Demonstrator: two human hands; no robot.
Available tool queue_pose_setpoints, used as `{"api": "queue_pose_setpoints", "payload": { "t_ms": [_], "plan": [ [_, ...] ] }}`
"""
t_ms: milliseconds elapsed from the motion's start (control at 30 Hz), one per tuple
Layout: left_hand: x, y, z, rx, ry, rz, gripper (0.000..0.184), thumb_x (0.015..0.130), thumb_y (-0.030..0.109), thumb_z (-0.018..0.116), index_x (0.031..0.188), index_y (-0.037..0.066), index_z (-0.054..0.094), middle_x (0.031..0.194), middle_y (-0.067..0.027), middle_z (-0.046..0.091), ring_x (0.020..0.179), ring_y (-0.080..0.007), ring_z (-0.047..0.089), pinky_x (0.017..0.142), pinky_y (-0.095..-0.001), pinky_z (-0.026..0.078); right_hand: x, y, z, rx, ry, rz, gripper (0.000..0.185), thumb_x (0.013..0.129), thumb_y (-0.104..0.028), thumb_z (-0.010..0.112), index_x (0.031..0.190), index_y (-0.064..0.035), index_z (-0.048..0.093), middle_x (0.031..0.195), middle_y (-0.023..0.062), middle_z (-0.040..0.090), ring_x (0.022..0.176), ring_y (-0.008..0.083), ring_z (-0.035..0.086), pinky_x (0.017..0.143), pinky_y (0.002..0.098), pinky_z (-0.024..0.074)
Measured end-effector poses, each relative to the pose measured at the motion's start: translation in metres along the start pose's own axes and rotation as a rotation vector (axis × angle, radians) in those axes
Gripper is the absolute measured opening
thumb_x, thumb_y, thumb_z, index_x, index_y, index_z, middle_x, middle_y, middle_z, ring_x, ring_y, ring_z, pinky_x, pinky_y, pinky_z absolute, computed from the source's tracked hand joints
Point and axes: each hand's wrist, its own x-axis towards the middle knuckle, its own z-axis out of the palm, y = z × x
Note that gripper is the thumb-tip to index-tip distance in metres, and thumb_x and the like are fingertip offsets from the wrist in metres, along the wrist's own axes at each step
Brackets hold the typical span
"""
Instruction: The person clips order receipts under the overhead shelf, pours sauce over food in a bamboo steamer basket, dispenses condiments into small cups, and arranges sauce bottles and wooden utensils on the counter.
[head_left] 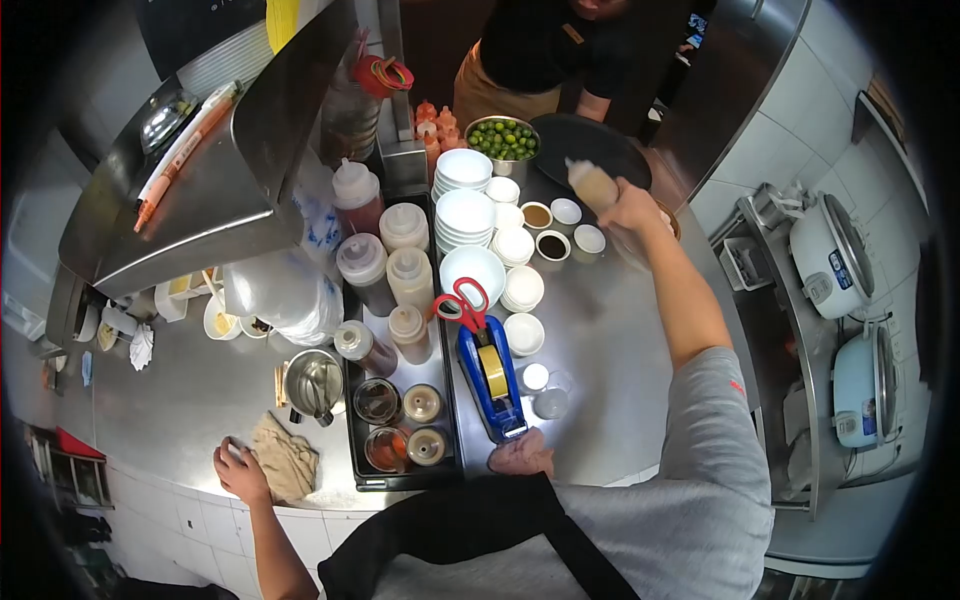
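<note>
My right hand (634,208) reaches to the far side of the steel counter, its fingers wrapped round a squeeze bottle (594,187) of pale sauce. The bottle is tilted, its nozzle pointing up and left, in front of a round black tray (588,150). Left of it stand a small dish of brown sauce (537,215), a dish of dark sauce (552,246) and two white dishes (590,239). At the near left edge my left hand (242,474) rests beside a crumpled tan cloth (285,458), fingers apart and loosely bent, with nothing visible in them.
A black tray (357,474) holds several squeeze bottles (410,277) and jars. Stacked white bowls (466,215), a blue tape dispenser (492,385) with red scissors (463,300), and a pot of green limes (503,140) stand nearby. A co-worker (540,60) stands across the counter. Rice cookers (832,255) are right.
</note>
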Motion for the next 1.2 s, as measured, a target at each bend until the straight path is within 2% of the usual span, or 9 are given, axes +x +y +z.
{"api": "queue_pose_setpoints", "payload": {
  "t_ms": [100,200,500,600,700,800,900,1100,1200],
  "plan": [
    [0.001,0.002,-0.005,-0.001,-0.015,-0.005,0.041,0.085,0.033,0.051,0.125,0.023,0.049,0.131,-0.0059,0.045,0.123,-0.0274,0.041,0.097,-0.0476,0.032,-0.006,0.006,0.016,-0.441,-0.148,0.034,0.066,0.056,-0.026,0.077,0.118,-0.0137,0.055,0.108,0.0132,0.065,0.104,0.0285,0.061,0.086,0.0439,0.0462],
    [0.000,0.004,-0.006,-0.005,-0.028,-0.018,0.041,0.085,0.033,0.051,0.125,0.024,0.049,0.132,-0.0059,0.044,0.124,-0.0271,0.040,0.097,-0.0474,0.032,0.000,0.005,0.035,-0.656,-0.065,0.034,0.056,0.064,-0.025,0.074,0.117,-0.0171,0.057,0.109,0.0086,0.064,0.106,0.0276,0.059,0.083,0.0461,0.0448],
    [0.001,0.002,-0.005,-0.030,-0.038,-0.019,0.043,0.084,0.030,0.051,0.126,0.023,0.048,0.133,-0.0074,0.043,0.125,-0.0280,0.039,0.098,-0.0473,0.030,0.019,0.000,0.044,-0.814,0.067,-0.040,0.026,0.086,-0.022,0.050,0.109,-0.0219,0.062,0.102,0.0049,0.065,0.099,0.0232,0.060,0.080,0.0440,0.0428],
    [0.001,0.009,-0.012,-0.039,-0.069,-0.038,0.043,0.084,0.027,0.051,0.126,0.021,0.048,0.134,-0.0099,0.042,0.125,-0.0292,0.039,0.100,-0.0469,0.029,0.024,0.003,0.043,-0.795,0.017,-0.037,0.029,0.085,-0.024,0.054,0.113,-0.0198,0.062,0.108,0.0052,0.064,0.103,0.0251,0.059,0.081,0.0475,0.0399],
    [0.001,0.009,-0.013,-0.042,-0.071,-0.038,0.043,0.084,0.027,0.051,0.126,0.021,0.048,0.134,-0.0099,0.042,0.125,-0.0291,0.038,0.100,-0.0466,0.029,0.020,0.001,0.038,-0.820,0.023,-0.033,0.026,0.087,-0.021,0.050,0.110,-0.0223,0.063,0.101,0.0045,0.067,0.099,0.0235,0.062,0.083,0.0422,0.0424],
    [0.000,0.007,-0.011,-0.052,-0.065,-0.030,0.042,0.084,0.028,0.051,0.126,0.021,0.048,0.134,-0.0099,0.042,0.126,-0.0289,0.038,0.101,-0.0464,0.028,0.019,0.004,0.036,-0.804,0.035,-0.040,0.026,0.087,-0.020,0.049,0.109,-0.0223,0.063,0.101,0.0043,0.067,0.099,0.0232,0.063,0.084,0.0415,0.0422],
    [0.000,0.007,-0.012,-0.052,-0.067,-0.031,0.042,0.085,0.028,0.050,0.126,0.021,0.048,0.135,-0.0098,0.041,0.126,-0.0288,0.037,0.101,-0.0463,0.028,0.022,0.006,0.036,-0.758,0.009,-0.026,0.025,0.084,-0.020,0.056,0.106,-0.0208,0.066,0.106,0.0031,0.067,0.101,0.0216,0.062,0.080,0.0450,0.0414],
    [0.000,0.012,-0.017,-0.060,-0.078,-0.045,0.042,0.085,0.028,0.051,0.126,0.021,0.048,0.134,-0.0097,0.041,0.126,-0.0289,0.037,0.101,-0.0465,0.027,0.020,0.008,0.038,-0.730,0.015,-0.006,0.023,0.085,-0.020,0.053,0.103,-0.0208,0.067,0.104,0.0024,0.068,0.099,0.0212,0.063,0.079,0.0435,0.0423],
    [0.000,0.012,-0.016,-0.062,-0.062,-0.029,0.042,0.084,0.028,0.052,0.126,0.021,0.049,0.134,-0.0098,0.041,0.125,-0.0291,0.038,0.102,-0.0464,0.027,0.011,0.003,0.034,-0.687,-0.049,0.073,0.030,0.083,-0.021,0.057,0.112,-0.0192,0.062,0.107,0.0076,0.066,0.102,0.0246,0.062,0.086,0.0448,0.0444]
  ]
}}
